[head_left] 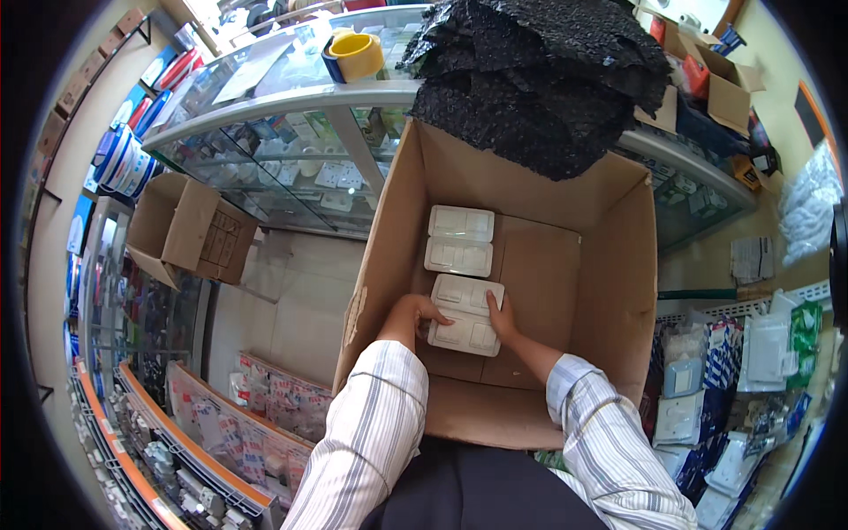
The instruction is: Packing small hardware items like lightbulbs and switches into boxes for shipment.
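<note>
A large open cardboard box (pixel 539 327) stands in front of me, and both my hands reach down into it. Between them is a white rectangular pack of plates (pixel 465 316), which look like wall switches or sockets. My left hand (pixel 417 314) grips its left side, thumb on top. On the opposite side, my right hand (pixel 503 321) presses with the thumb over the upper face. The fingers underneath are hidden. Just beyond lies a second white pack (pixel 459 240) of the same kind, against the box's left wall and apart from my hands.
Black crumpled sheeting (pixel 539 79) hangs over the box's far edge from a glass display counter (pixel 265 163). Yellow tape (pixel 357 56) sits on that counter. A smaller open carton (pixel 190 225) is at the left. Shelves of packaged goods (pixel 698 389) flank me on the right.
</note>
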A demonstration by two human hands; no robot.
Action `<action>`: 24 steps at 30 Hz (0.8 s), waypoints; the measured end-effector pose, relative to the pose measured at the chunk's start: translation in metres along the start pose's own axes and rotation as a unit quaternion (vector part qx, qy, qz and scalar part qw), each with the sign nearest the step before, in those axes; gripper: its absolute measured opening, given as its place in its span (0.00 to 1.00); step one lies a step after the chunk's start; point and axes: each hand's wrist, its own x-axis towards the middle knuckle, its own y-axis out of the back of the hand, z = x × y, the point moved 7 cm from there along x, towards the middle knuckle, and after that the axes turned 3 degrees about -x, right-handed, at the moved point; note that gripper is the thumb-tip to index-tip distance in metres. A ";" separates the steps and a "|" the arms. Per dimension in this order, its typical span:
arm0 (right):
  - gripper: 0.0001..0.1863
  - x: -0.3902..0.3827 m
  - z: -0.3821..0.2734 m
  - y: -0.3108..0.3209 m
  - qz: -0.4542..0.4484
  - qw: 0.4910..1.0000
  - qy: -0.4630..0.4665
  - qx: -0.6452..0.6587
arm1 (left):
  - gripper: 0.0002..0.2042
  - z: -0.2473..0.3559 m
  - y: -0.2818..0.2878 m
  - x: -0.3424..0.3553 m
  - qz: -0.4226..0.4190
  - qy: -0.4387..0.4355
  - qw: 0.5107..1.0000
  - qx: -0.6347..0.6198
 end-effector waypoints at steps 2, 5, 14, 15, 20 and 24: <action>0.27 0.001 0.007 0.000 0.021 1.000 0.008 0.012 | 0.52 0.000 0.002 0.005 0.042 -0.017 0.999 -0.009; 0.27 0.003 0.003 -0.002 0.031 0.999 0.020 0.014 | 0.60 -0.003 0.016 0.025 0.097 -0.054 0.994 -0.011; 0.31 0.015 -0.008 0.013 0.058 0.935 0.003 -0.350 | 0.31 0.079 -0.001 0.024 0.121 -0.164 0.789 0.579; 0.31 0.018 -0.009 0.018 0.065 0.930 -0.012 -0.361 | 0.30 0.104 -0.015 0.001 0.117 -0.164 0.757 0.621; 0.34 0.034 -0.062 0.014 -0.150 0.895 -0.031 -0.419 | 0.24 0.200 -0.083 -0.178 0.157 -0.229 0.560 0.781; 0.35 0.021 -0.164 0.020 -0.207 0.855 -0.019 -0.474 | 0.18 0.185 -0.063 -0.341 0.292 -0.556 0.573 0.527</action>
